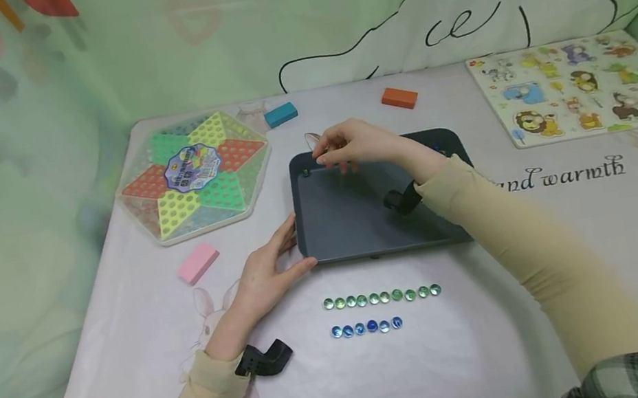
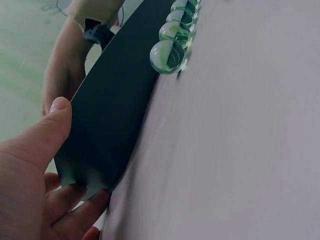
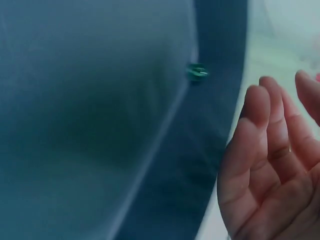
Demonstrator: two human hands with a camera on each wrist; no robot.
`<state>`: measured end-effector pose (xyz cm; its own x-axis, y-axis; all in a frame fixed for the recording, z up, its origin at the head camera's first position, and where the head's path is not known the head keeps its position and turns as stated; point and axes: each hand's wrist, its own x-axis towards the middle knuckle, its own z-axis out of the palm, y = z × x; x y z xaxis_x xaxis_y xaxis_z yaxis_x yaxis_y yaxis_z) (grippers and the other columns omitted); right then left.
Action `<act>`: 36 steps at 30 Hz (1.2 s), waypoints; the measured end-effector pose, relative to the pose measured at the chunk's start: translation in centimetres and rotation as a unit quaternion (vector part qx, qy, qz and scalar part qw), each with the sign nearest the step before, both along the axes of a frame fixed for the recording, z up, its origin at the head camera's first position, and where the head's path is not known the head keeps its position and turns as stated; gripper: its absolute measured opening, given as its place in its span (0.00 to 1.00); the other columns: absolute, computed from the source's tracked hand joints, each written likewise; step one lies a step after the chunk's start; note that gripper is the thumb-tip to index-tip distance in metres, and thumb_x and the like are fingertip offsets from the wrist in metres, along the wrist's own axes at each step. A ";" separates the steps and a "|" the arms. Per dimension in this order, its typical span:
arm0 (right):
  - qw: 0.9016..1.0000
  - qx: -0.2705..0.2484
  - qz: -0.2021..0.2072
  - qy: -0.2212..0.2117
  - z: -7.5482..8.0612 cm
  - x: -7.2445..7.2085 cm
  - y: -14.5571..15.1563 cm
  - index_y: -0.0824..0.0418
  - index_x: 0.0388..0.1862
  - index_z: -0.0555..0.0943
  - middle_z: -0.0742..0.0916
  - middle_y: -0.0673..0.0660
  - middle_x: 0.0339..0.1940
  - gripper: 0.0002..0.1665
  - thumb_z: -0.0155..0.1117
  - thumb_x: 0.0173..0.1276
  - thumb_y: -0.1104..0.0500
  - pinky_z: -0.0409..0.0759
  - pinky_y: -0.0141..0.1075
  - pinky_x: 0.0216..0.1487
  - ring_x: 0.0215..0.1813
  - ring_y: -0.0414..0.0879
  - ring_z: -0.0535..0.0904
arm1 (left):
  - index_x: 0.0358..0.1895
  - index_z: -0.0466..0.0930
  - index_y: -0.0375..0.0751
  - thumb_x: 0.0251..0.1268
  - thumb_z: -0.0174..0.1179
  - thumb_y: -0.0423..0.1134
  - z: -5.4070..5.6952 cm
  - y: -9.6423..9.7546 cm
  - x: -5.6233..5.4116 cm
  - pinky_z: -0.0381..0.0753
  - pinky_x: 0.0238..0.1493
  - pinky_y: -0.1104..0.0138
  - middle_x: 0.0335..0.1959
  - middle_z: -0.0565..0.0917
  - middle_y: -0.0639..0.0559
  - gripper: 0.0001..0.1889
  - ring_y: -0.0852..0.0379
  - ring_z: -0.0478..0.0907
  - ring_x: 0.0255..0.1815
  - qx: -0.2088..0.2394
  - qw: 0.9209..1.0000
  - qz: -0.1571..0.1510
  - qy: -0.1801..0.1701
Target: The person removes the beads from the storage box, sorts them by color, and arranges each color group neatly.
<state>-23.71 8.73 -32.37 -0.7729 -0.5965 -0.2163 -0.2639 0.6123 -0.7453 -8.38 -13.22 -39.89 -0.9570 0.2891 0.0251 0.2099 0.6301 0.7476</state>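
Note:
A dark grey tray [image 1: 353, 218] lies on the table. My left hand [image 1: 265, 273] grips its near left corner, the thumb against the rim and the other fingers around the side wall, as the left wrist view shows. Over the tray's far left part is my right hand [image 1: 350, 142], fingers loosely bent. In the right wrist view a gap shows between thumb and fingers, with nothing visible in it. One green marble [image 3: 198, 73] sits in the tray near that hand. In front of the tray, green marbles [image 1: 374, 299] form a row, with a shorter row of blue marbles [image 1: 372, 326] below.
At the left is a hexagonal star-pattern game board [image 1: 196, 176]. Around the tray lie a pink block [image 1: 198, 263], a blue block [image 1: 280, 114] and an orange block [image 1: 400, 98]. An animal puzzle board [image 1: 586, 87] is at the far right. Small marbles [image 1: 438, 149] show at the tray's far right corner.

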 end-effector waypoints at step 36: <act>0.987 0.121 -0.009 0.105 -2.2 0.7 -3.3 0.56 0.43 0.81 0.85 0.55 0.28 0.12 0.61 0.65 0.53 0.74 0.34 0.26 0.21 0.44 0.78 | 0.72 0.53 0.54 0.57 0.63 0.52 -0.1 0.1 0.1 0.68 0.61 0.54 0.61 0.74 0.50 0.41 0.52 0.75 0.58 0.002 1.000 0.004 0.007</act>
<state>-23.04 5.43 -34.59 -0.8261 -0.5321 -0.1854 -0.3839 0.7723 -0.5061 -8.26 -13.16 -39.95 -0.9589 0.2810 0.0403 0.2157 0.6290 0.7469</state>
